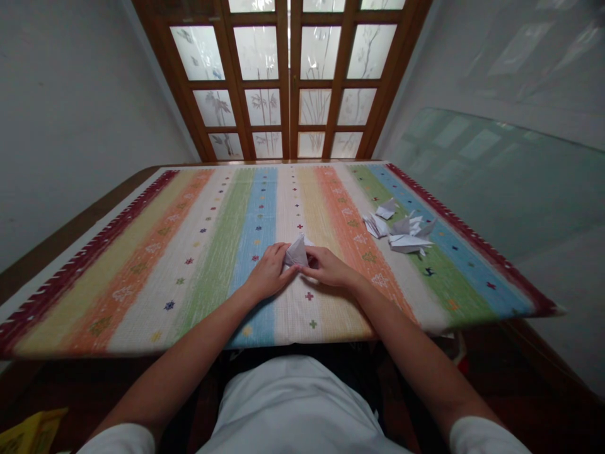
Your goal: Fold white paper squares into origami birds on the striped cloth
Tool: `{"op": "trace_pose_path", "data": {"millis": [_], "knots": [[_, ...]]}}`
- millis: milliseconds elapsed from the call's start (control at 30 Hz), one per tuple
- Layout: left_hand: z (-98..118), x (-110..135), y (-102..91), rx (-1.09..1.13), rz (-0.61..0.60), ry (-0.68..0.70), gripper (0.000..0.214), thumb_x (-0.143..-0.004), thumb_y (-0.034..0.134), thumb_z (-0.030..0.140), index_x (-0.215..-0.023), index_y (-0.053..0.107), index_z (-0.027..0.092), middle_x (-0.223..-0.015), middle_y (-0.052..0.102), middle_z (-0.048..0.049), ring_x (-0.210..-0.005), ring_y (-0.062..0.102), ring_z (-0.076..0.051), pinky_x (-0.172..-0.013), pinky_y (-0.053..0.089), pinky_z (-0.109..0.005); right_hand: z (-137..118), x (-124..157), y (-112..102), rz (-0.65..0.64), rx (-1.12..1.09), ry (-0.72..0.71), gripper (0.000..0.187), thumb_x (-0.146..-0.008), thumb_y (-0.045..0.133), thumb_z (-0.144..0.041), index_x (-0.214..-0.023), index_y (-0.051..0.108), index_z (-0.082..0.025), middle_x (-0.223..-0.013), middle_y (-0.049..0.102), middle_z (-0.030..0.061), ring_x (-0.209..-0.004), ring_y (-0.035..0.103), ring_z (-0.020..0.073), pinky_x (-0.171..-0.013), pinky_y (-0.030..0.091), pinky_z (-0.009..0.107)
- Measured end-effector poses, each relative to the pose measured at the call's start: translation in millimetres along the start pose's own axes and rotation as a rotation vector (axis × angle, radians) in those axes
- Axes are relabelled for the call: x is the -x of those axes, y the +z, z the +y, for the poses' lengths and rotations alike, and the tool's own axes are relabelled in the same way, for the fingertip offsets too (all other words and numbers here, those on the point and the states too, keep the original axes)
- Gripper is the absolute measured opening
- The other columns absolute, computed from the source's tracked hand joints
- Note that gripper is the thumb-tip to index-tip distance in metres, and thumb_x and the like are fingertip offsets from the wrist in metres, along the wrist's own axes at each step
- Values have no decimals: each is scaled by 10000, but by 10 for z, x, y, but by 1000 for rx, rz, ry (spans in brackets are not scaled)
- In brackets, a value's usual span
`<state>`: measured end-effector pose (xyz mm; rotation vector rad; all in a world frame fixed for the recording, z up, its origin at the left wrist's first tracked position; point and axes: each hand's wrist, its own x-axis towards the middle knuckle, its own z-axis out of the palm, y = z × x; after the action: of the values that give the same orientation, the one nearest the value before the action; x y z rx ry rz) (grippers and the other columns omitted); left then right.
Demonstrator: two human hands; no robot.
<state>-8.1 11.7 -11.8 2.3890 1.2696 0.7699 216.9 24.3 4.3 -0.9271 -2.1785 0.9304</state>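
A small piece of folded white paper [297, 251] with a pointed top stands between my two hands, over the middle of the striped tablecloth [203, 265]. My left hand [270, 271] is closed on its left side, with the thumb along the lower edge. From the right, my right hand [328, 266] pinches the same paper near its bottom corner. Both thumbs come close together in front of it. The underside of the paper is hidden by the fingers.
Several folded white paper pieces [409, 236], shaped like origami birds, lie in a cluster on the right of the table. Beyond the table's far edge stands a wooden door [289, 82] with glass panes. A yellow packet [33, 432] shows low at the left.
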Motion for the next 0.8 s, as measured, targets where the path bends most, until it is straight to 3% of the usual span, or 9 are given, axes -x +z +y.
{"op": "trace_pose_path", "data": {"millis": [167, 400, 500, 667, 800], "knots": [[-3, -5, 4, -10, -5, -3, 474, -1044, 628, 382, -1462, 537, 177, -1456, 610, -182, -1364, 580, -340, -1213, 460, -568, 36, -2, -1, 24, -2, 9, 113, -897, 667, -218, -991, 709, -170, -917, 740, 50, -798, 640, 190, -770, 512, 304], [17, 1, -10, -9, 0, 48, 463, -1052, 625, 415, -1448, 552, 187, -1421, 629, -165, -1356, 589, -327, -1200, 481, -552, 148, -54, 73, 197, -107, 35, 233, -851, 755, -176, -1079, 722, -206, -1036, 768, 67, -879, 740, 209, -819, 604, 341], [23, 0, -14, -17, -4, 54, 464, -1049, 633, 421, -1437, 558, 178, -1410, 633, -168, -1359, 588, -330, -1197, 484, -548, 152, -69, 98, 235, -85, 16, 198, -845, 784, -179, -1028, 717, -215, -1022, 765, 63, -887, 735, 209, -828, 607, 349], [29, -9, -5, -19, 6, 60, 427, -1060, 600, 385, -1425, 555, 169, -1419, 629, -175, -1353, 589, -326, -1206, 475, -565, 149, -74, 105, 234, -9, 10, 120, -862, 783, -206, -972, 735, -211, -943, 765, 53, -838, 702, 206, -794, 563, 336], [36, -2, 4, -32, 11, 61, 423, -1062, 571, 361, -1446, 539, 187, -1435, 619, -171, -1333, 595, -321, -1205, 474, -574, 114, -57, 71, 179, 5, -86, 49, -901, 749, -246, -921, 743, -201, -982, 770, 74, -911, 704, 224, -862, 542, 351]]}}
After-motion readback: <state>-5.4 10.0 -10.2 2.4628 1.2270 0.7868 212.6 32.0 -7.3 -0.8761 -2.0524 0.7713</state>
